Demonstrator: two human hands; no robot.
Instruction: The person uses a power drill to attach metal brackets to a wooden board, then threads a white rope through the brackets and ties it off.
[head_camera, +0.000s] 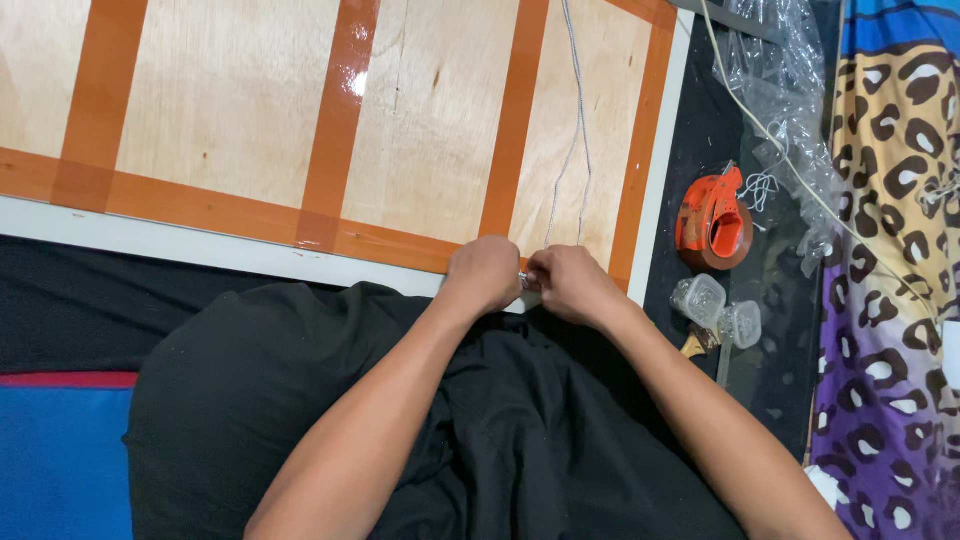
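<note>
Two hands meet at the near edge of the board (250, 120). The left hand (485, 272) is curled closed, knuckles up, and appears to pinch a small pale item between thumb and forefinger; what that item is cannot be told. The right hand (572, 282) is closed the same way, fingertips touching those of the left, so both grips bear on one point. The wire (578, 120), thin and pale, runs as two strands from the far edge of the board down to that point, and its ends are hidden by the fingers. Holding the strands at the edge probably keeps them taut and lined up along the board.

The board is light plywood crossed by orange tape strips (340, 110) and framed by a white rim. It lies flat, its near edge just beyond the person's lap, which is covered in black cloth (480, 440); this places the work within short reach of both forearms.

To the right, apart from the board, an orange tape dispenser (712, 222) rests on a dark surface. Two small clear containers (718, 308) lie just beside it, near the right forearm. Crumpled clear plastic (785, 90) and a leopard-print cloth (895, 250) lie farther right.
</note>
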